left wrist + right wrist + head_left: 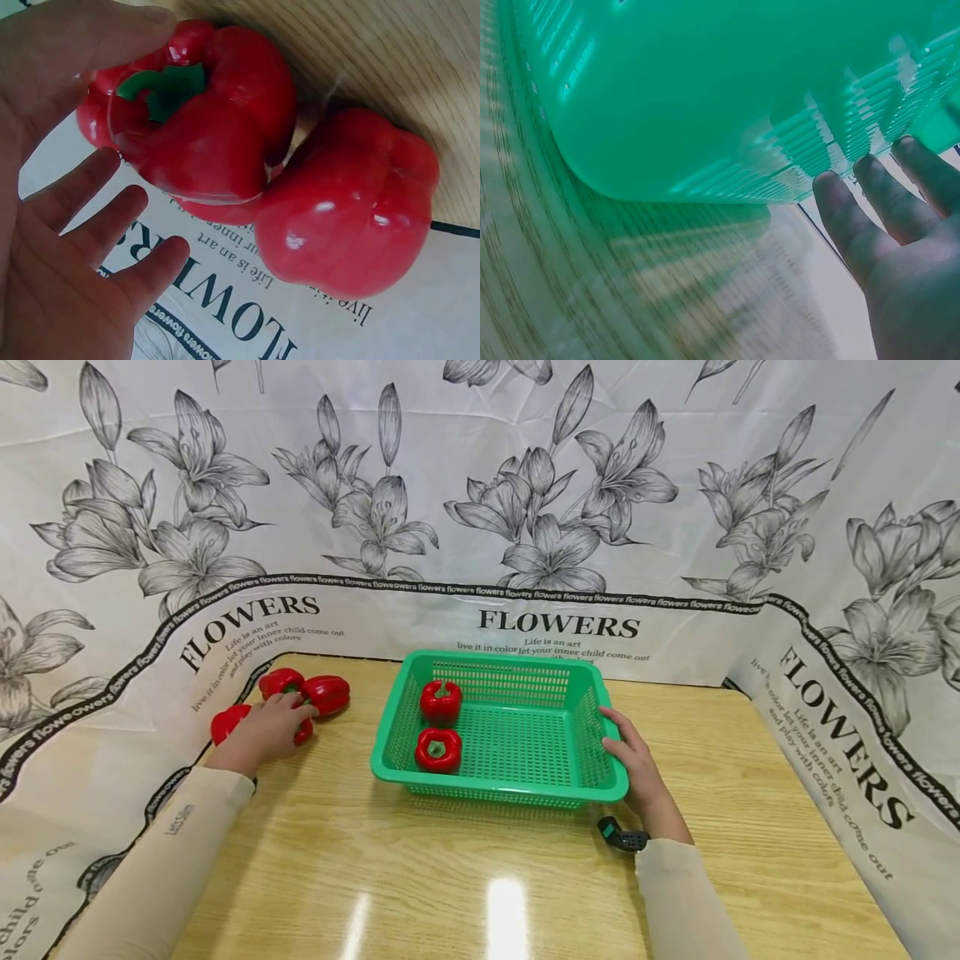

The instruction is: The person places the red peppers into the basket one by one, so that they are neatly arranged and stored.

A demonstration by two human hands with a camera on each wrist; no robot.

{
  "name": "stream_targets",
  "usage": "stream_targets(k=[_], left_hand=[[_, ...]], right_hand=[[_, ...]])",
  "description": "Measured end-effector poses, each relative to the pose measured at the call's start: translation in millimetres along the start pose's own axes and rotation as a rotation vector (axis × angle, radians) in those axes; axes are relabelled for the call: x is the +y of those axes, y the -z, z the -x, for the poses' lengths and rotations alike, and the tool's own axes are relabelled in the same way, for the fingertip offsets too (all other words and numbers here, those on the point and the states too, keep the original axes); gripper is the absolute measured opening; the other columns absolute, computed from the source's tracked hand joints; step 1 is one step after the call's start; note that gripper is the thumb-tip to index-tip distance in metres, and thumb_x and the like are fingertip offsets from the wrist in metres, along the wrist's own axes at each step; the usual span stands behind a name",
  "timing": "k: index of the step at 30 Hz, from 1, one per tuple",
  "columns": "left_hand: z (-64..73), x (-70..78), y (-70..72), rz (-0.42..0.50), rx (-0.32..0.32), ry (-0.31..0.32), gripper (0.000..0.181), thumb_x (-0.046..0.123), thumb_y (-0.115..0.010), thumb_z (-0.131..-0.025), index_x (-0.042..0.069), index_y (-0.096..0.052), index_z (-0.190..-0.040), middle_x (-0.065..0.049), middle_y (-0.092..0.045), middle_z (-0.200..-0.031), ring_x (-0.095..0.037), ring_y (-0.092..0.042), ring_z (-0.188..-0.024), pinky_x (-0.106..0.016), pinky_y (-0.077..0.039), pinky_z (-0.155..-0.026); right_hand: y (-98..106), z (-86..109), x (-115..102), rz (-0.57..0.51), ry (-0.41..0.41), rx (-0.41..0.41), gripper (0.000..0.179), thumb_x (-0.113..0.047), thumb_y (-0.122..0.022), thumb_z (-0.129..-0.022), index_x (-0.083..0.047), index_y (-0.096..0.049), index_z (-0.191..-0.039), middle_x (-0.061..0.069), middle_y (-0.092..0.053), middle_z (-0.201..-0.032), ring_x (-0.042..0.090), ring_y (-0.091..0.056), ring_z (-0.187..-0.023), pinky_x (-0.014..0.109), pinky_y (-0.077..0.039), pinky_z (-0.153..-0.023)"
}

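Note:
A green plastic basket [517, 792] stands mid-table with two red bell peppers [441, 703] at its left end. Over a cluster of several more red bell peppers [327, 696] at the table's left is my left hand [266, 731]. In the left wrist view, its fingers are spread beside a pepper with a green stem [225, 142], the thumb close along its top; whether they touch is unclear. Another pepper [352, 210] lies alongside. My right hand [637, 768] holds the basket's right rim, thumb and a finger over the edge, other fingers [840, 206] against the outer wall.
The wood-grain table [420, 877] is bordered at the back and both sides by white floral cloth [405, 627]. The left peppers lie close to the cloth. A black strap [622, 837] is on the right wrist.

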State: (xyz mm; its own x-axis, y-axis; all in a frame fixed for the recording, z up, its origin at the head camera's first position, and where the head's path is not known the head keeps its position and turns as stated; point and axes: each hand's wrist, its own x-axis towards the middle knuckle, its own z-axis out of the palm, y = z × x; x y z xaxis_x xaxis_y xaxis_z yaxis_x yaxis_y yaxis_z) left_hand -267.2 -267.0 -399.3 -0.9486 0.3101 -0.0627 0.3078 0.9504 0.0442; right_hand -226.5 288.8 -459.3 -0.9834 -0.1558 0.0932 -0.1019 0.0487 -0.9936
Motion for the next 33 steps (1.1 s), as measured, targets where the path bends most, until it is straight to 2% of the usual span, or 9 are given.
stream_targets(k=[4, 13, 21, 33], left_hand=[[0.8, -5.7, -6.2, -0.03, 0.023, -0.008, 0.052, 0.008, -0.071, -0.083, 0.01, -0.057, -0.133, -0.028, -0.044, -0.14, -0.05, -0.035, -0.13, -0.07, -0.033, -0.102], [4.6, -9.4, -9.3, -0.077, 0.037, 0.009, 0.048, 0.005, -0.064, -0.088, 0.012, -0.054, -0.135, -0.03, -0.045, -0.136, -0.051, -0.039, -0.125, -0.069, -0.038, -0.097], [2.0, -13.1, -15.3, -0.162, 0.075, -0.02, 0.048, 0.001, -0.062, -0.088, 0.014, -0.055, -0.134, -0.031, -0.046, -0.135, -0.053, -0.042, -0.122, -0.068, -0.041, -0.093], [2.7, -12.5, -16.9, -0.203, 0.136, -0.058, 0.041, -0.001, -0.061, -0.089, 0.014, -0.059, -0.127, -0.03, -0.05, -0.131, -0.053, -0.045, -0.119, -0.067, -0.044, -0.087]], right_hand=[[-0.7, 0.2, -0.2, -0.004, 0.004, 0.001, 0.052, -0.028, -0.041, -0.102, -0.023, -0.026, -0.152, 0.014, -0.016, -0.156, 0.02, -0.051, -0.11, 0.033, -0.054, -0.081], [-2.1, 0.7, -0.9, 0.004, -0.004, 0.009, 0.052, -0.028, -0.041, -0.102, -0.022, -0.026, -0.152, 0.013, -0.017, -0.156, 0.026, -0.046, -0.115, 0.034, -0.053, -0.083], [-1.5, 0.4, -0.3, 0.007, 0.001, 0.009, 0.052, -0.028, -0.04, -0.103, -0.022, -0.026, -0.152, 0.014, -0.016, -0.157, 0.026, -0.047, -0.114, 0.035, -0.053, -0.082], [1.0, 0.4, 2.3, 0.008, 0.034, -0.006, 0.052, -0.026, -0.039, -0.103, -0.019, -0.025, -0.153, 0.014, -0.016, -0.157, 0.023, -0.048, -0.114, 0.033, -0.053, -0.083]])
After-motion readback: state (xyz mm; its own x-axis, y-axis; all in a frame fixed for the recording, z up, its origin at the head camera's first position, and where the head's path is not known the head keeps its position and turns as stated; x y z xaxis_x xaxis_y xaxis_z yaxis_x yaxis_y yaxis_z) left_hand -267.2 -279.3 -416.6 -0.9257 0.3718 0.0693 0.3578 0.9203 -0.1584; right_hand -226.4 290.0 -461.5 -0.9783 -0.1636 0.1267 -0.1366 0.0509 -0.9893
